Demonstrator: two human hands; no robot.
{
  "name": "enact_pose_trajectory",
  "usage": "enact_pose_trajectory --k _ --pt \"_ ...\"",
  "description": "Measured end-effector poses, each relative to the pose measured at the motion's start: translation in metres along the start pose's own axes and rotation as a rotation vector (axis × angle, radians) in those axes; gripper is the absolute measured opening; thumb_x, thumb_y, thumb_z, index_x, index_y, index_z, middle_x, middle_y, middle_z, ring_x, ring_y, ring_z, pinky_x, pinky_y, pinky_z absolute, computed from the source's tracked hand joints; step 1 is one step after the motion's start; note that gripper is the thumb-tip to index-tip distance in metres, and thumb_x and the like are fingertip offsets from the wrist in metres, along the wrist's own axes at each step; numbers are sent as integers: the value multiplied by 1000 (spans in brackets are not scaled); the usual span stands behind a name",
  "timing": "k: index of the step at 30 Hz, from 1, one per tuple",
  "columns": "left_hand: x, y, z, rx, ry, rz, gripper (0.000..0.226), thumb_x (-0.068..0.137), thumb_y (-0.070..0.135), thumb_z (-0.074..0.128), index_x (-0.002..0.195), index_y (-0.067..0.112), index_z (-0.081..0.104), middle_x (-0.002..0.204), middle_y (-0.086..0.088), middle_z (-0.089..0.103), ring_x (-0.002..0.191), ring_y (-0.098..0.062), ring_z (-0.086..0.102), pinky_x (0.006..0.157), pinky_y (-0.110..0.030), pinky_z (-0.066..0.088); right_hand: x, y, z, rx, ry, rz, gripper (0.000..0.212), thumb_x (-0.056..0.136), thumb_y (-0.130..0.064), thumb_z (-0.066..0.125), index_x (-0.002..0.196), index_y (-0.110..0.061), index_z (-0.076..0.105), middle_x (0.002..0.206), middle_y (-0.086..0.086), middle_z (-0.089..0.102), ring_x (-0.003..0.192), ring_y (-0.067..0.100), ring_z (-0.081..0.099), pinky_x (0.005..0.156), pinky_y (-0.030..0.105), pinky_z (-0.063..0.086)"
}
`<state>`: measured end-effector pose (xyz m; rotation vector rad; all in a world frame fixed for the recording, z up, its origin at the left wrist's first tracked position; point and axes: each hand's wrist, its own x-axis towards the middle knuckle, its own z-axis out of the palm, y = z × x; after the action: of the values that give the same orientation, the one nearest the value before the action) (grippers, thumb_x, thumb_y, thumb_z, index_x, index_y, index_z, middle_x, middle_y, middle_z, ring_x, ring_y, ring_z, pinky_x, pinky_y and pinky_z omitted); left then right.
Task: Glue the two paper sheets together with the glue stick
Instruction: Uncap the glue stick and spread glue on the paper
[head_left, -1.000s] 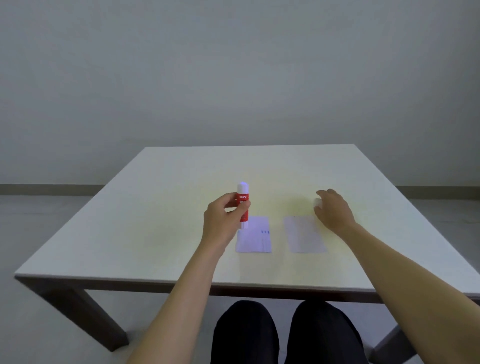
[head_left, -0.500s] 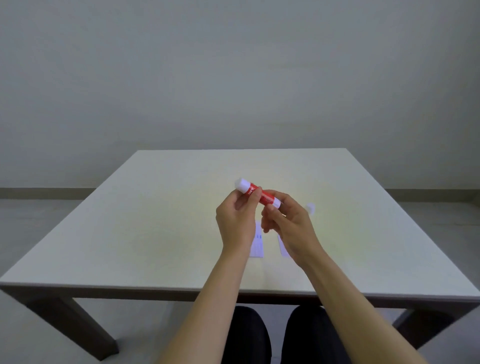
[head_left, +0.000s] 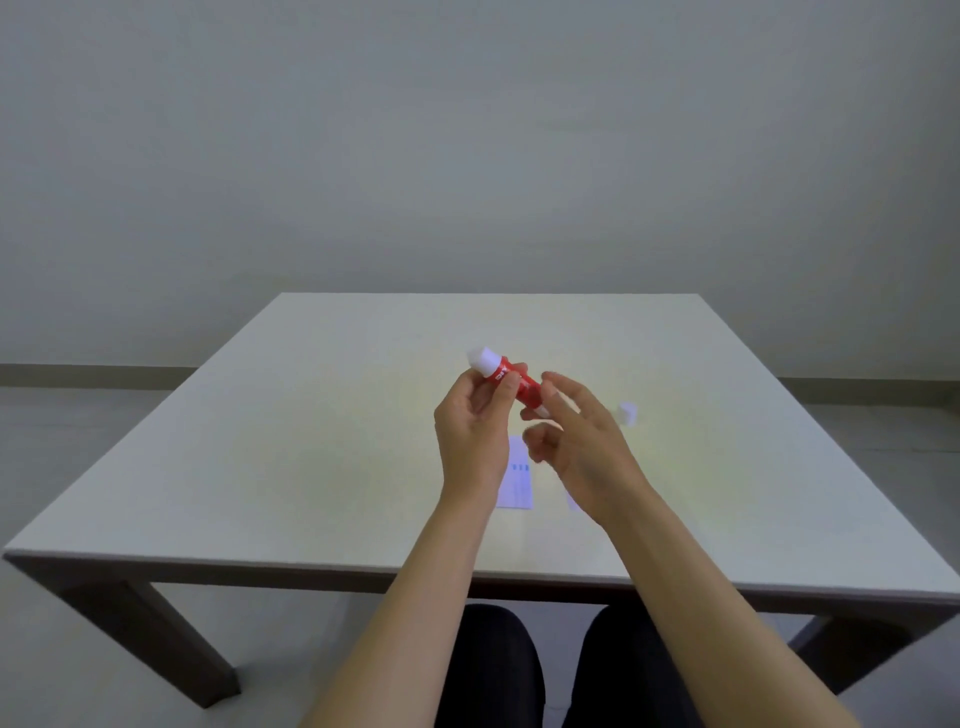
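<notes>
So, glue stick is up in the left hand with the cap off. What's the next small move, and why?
Probably bring the glue stick, held tilted above the table by the left hand, down to the paper sheet beneath. The cap lies aside, and the right hand seems free.

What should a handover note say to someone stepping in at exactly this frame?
Left hand: holds the red glue stick tilted above the table.
Right hand: at the stick's lower end, fingers loose; firm grip unclear.
Small white cap: on the table, right of the hands.
Printed sheet: flat under the hands; second sheet mostly hidden by the right wrist.
Done: stick picked up, cap apparently off.
Left: spread glue, press the sheets together.
</notes>
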<state>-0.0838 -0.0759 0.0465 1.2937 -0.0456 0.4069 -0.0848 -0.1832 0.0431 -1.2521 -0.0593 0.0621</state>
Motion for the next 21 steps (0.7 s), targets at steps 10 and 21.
enact_pose_trajectory --k 10,21 --pt "-5 -6 -1 -20 -70 -11 7 89 19 62 89 20 69 93 10 77 94 -5 70 75 -7 48 5 -5 -13 24 -42 393 57 91 -58 44 60 -10 55 49 -2 42 34 10 31 30 18 26" --pt "-5 -8 -7 -4 -164 -55 8 90 19 60 95 20 66 93 12 77 95 -5 70 75 -7 48 -5 -2 -18 88 -59 397 44 95 -46 45 73 -10 56 45 -6 41 31 7 28 30 16 24"
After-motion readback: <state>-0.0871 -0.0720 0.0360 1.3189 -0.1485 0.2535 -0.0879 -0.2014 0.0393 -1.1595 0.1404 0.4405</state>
